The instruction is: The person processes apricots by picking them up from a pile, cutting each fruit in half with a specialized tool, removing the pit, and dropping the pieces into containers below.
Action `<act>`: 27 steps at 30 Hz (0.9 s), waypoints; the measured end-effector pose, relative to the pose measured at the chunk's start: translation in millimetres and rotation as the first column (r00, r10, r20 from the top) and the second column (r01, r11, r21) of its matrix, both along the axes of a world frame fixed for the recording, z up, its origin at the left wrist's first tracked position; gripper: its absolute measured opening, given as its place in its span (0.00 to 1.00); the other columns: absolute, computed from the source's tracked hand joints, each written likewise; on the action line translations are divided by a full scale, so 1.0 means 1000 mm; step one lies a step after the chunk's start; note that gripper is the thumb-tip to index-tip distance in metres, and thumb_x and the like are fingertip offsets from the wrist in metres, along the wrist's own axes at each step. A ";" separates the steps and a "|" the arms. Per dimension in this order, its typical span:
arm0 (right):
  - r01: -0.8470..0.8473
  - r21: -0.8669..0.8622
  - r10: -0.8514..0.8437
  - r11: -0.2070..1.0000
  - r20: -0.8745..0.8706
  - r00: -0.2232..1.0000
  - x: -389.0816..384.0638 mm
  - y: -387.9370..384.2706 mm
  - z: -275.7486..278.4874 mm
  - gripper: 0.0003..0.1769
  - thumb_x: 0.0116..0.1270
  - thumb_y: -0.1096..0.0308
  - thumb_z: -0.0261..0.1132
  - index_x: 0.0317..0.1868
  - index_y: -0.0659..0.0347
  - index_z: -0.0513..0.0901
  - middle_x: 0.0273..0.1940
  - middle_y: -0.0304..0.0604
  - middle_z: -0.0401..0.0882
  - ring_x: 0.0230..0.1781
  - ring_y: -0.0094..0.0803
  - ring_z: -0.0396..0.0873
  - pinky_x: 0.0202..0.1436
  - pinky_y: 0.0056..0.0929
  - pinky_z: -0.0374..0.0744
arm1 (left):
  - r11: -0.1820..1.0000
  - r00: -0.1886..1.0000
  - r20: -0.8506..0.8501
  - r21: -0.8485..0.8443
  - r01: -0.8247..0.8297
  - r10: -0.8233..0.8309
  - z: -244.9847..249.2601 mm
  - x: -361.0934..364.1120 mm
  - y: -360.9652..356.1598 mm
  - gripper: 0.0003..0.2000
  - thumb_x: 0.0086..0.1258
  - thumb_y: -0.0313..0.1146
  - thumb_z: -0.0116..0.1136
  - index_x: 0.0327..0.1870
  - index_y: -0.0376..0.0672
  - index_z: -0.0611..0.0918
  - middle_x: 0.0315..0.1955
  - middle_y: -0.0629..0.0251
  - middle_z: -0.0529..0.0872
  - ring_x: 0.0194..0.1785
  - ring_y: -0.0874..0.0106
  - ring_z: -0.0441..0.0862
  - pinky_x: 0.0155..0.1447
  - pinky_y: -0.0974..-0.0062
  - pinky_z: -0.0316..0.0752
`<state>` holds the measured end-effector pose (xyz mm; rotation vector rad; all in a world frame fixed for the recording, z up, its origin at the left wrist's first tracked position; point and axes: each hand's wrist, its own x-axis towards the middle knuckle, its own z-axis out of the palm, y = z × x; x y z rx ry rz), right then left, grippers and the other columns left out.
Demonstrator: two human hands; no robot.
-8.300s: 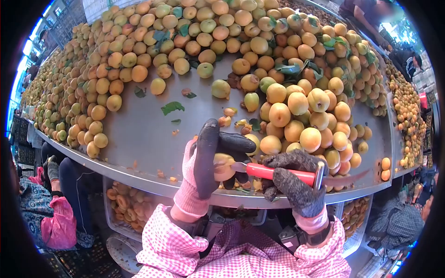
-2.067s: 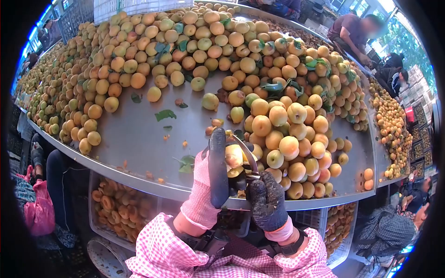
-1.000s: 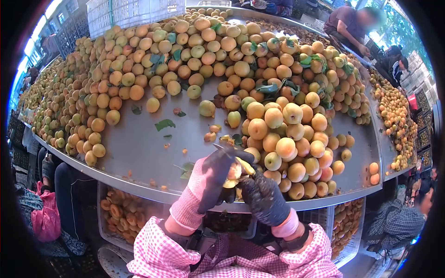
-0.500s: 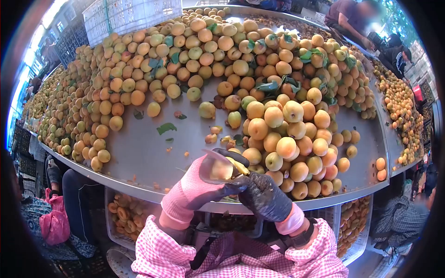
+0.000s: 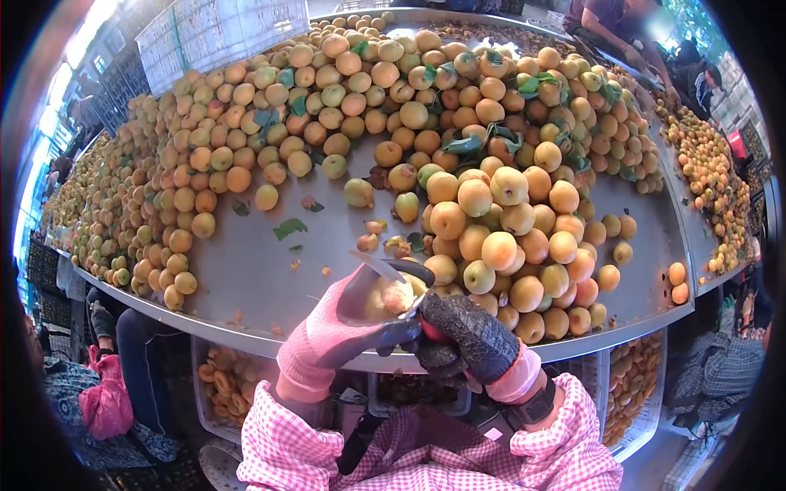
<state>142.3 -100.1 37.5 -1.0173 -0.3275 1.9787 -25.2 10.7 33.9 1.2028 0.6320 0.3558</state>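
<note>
My left hand [image 5: 348, 319], in a pink glove with a dark palm, is closed around a partly cut apricot [image 5: 390, 298] with pale flesh showing, above the front edge of the metal table [image 5: 270, 286]. My right hand [image 5: 463, 335], in a dark glove, touches it from the right. A curved metal blade [image 5: 377, 266] stands up beside the fruit, and a bit of red handle shows within my right fingers. Just beyond my hands lies a mound of loose apricots [image 5: 499, 250], with small fruit scraps [image 5: 397, 244] to its left.
A white crate [image 5: 221, 41] stands behind the large apricot pile [image 5: 327, 98]. Bins of cut fruit [image 5: 225, 380] sit below the table's front edge, left and right. A person [image 5: 610, 33] works at the back right; others are at both sides.
The fruit in my left hand has turned, and more of its cut face shows. My right fingers have shifted lower around the tool. The view has moved slightly.
</note>
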 end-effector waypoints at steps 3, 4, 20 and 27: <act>0.009 -0.004 -0.010 1.000 -0.169 0.986 -0.005 -0.003 -0.012 0.20 0.75 0.48 0.49 0.39 0.56 0.76 0.17 0.27 0.60 0.14 0.16 0.57 0.17 0.18 0.54 | 0.999 0.994 0.095 0.026 0.048 -0.050 -0.015 -0.015 0.001 0.26 0.60 0.27 0.67 0.60 0.36 0.72 0.52 0.63 0.81 0.54 0.74 0.78 0.61 0.73 0.71; 0.005 -0.007 -0.006 1.000 -0.244 0.970 -0.005 -0.004 -0.015 0.21 0.75 0.48 0.48 0.39 0.56 0.76 0.17 0.27 0.60 0.14 0.16 0.57 0.16 0.18 0.54 | 0.998 0.993 0.106 0.037 0.044 -0.048 -0.022 -0.016 0.002 0.26 0.61 0.28 0.67 0.61 0.35 0.72 0.52 0.63 0.81 0.54 0.74 0.77 0.62 0.73 0.70; 0.136 0.603 -0.570 0.786 0.620 0.539 0.008 0.006 -0.026 0.07 0.66 0.71 0.64 0.41 0.65 0.80 0.30 0.44 0.78 0.26 0.30 0.77 0.28 0.29 0.75 | 0.998 0.998 -0.038 0.003 -0.057 0.057 -0.026 -0.001 0.004 0.17 0.69 0.33 0.56 0.55 0.34 0.74 0.25 0.62 0.82 0.20 0.77 0.75 0.24 0.79 0.70; 0.041 0.634 -0.623 0.772 0.743 0.245 0.008 0.023 -0.028 0.11 0.59 0.68 0.69 0.40 0.64 0.79 0.32 0.52 0.81 0.32 0.44 0.81 0.38 0.36 0.78 | 0.562 0.944 0.130 0.775 -0.288 0.305 -0.053 -0.038 0.021 0.12 0.72 0.33 0.53 0.46 0.32 0.80 0.40 0.54 0.85 0.34 0.67 0.85 0.34 0.75 0.80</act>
